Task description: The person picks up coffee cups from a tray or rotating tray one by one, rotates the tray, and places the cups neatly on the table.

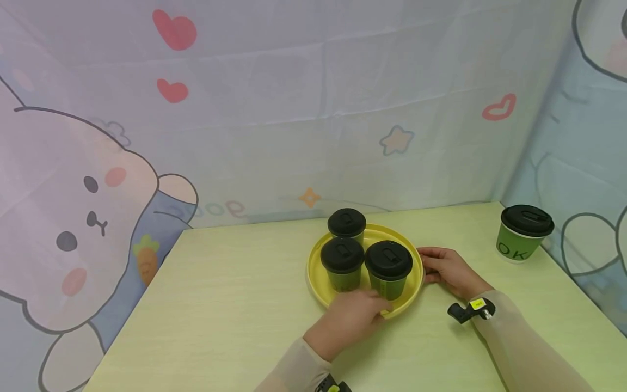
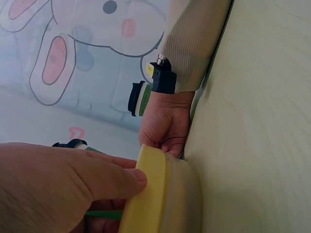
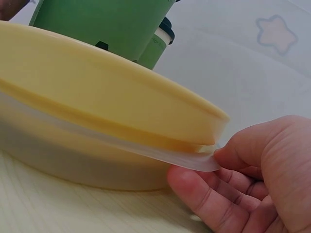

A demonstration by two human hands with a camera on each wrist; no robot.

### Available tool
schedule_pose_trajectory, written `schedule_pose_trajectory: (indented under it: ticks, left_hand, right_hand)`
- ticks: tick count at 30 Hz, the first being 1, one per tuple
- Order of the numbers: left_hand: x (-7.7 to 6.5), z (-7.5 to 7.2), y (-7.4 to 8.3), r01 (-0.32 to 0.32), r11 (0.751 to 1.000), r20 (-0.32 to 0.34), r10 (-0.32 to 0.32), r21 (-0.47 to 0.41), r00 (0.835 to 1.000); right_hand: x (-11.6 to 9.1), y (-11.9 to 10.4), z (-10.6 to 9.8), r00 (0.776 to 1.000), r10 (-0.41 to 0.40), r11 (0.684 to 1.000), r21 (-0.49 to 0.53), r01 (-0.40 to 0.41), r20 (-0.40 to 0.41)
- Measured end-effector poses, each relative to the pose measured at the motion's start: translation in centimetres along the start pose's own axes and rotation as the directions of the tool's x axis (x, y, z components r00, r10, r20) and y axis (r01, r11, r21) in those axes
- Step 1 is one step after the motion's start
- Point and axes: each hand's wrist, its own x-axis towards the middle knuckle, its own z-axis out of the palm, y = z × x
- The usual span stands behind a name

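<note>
A round yellow tray (image 1: 312, 280) holds three green paper cups with black lids: a back cup (image 1: 346, 222), a left cup (image 1: 344, 280) and a right cup (image 1: 388, 287). At its near edge my left hand (image 1: 346, 318) grips the tray wall, thumb (image 2: 131, 180) outside and fingers reaching inside. Under the tray is a translucent base (image 3: 112, 167) with a thin projecting rim. My right hand (image 1: 452, 271), at the tray's right side, pinches that rim between thumb (image 3: 238, 148) and fingers.
Another lidded green cup (image 1: 519, 245) marked "OK" stands at the table's right edge. The pale yellow table (image 1: 230, 294) extends left of the tray. A cartoon-printed cloth (image 1: 274, 136) hangs behind the table and along its sides.
</note>
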Motion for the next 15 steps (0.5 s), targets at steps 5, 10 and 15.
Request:
schedule_pose_trajectory:
  ticks: [5, 10, 15]
  left_hand:
    - [-0.3, -0.5, -0.3, 0.004, 0.999, 0.031, -0.002, -0.049, 1.0]
    - [-0.6, -1.0, -0.7, 0.012, 0.998, 0.078, -0.007, -0.068, 0.997]
    - [-0.7, -1.4, -1.1, 0.014, 0.995, 0.104, -0.004, -0.099, 0.995]
  right_hand:
    - [0.1, 0.1, 0.0, 1.0, 0.005, 1.0, -0.003, -0.005, -0.008]
    - [0.1, 0.1, 0.0, 1.0, 0.018, 1.0, -0.009, -0.018, -0.012]
    - [0.0, -0.1, 0.0, 1.0, 0.014, 1.0, 0.007, -0.014, -0.007]
